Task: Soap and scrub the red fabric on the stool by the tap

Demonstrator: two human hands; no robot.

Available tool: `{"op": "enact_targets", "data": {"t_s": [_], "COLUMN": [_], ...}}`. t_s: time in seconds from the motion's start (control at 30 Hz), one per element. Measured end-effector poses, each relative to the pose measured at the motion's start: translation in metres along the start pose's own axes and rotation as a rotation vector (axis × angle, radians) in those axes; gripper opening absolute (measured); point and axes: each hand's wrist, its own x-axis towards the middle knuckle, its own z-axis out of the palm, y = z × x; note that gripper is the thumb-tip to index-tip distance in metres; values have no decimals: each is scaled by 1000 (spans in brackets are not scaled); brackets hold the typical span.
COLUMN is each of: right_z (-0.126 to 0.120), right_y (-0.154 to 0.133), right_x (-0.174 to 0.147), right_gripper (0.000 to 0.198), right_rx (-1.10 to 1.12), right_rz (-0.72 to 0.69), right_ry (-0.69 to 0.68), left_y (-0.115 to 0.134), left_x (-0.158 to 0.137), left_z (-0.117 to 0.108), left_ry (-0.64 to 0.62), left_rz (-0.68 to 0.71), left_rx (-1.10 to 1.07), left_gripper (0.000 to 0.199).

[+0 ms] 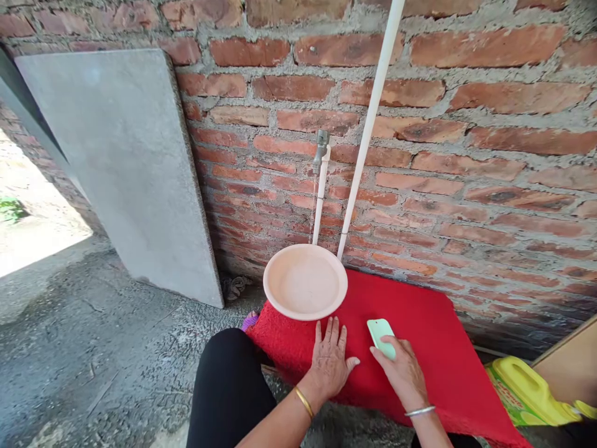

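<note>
A red cloth (401, 311) lies spread over a low surface in front of me. My left hand (330, 361) rests flat on it, fingers stretched out, just short of the pale pink basin (305, 314). To the right, my right hand (403, 367) grips a pale green scrub brush (380, 330) against the cloth. A small hole shows at the brush's far end, and its underside is hidden. The basin stands at the cloth's far left corner, below a tap (321, 152) from which a thin stream runs.
A brick wall (420, 168) rises behind the cloth, with a white pipe (373, 118) against it. A grey slab (125, 168) leans at left. On the right lies a yellow jug (532, 389). The concrete floor (107, 348) looks wet.
</note>
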Motion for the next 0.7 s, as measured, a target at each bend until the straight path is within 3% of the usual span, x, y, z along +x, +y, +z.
{"op": "enact_targets", "data": {"t_s": [0.13,0.23,0.37,0.47,0.6,0.7], "right_z": [-17,-14,9,21,11,-8], "right_y": [23,15,-18,-34,-18,9], "right_x": [1,-1,-6,-6,-3,-1], "right_gripper": [47,46,32,24,25,34], "right_rx": [-59,-21,65,73,43,-18], "right_rz": [128,86,-90,-139,-87,47], "right_ry": [30,41,-2,-29,-11,11], "left_y": [25,29,8,-9,-3,20], "left_x": [-11,-16,-12,-6,-5,-11], "left_z": [-5,-11,-11,-6,1,1], "left_ry": [-44,-53,-5,41,52,21], "left_rz": [218,338,194,39,-3,115], "left_rx": [-69,-107,-72,-23,7,-12], "left_gripper": [73,73,75,71,74,76]}}
